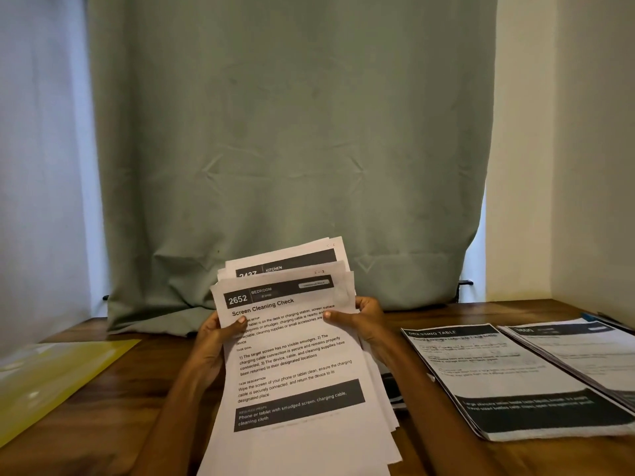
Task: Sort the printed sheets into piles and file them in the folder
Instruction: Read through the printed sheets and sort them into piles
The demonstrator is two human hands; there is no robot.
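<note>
1. White printed sheets, a loose fanned stack (295,359), stand tilted above the wooden tabletop (113,400), held up at both side edges.
2. Left hand (214,341) grips the stack's left edge, its thumb curled over the front page, which is headed "2652 Bedroom – Screen Cleaning Check".
3. Right hand (366,321) grips the right edge, thumb pressed on the front, fingers behind the paper.
4. A sheet marked "Kitchen" pokes up at the back of the stack.
5. Two sorted piles lie flat to the right: the "Dressing Table" pile (508,379) and a second pile (584,352) just beside it.
6. A yellow folder (51,379) lies at the far left.
7. A green curtain (292,132) hangs behind.
</note>
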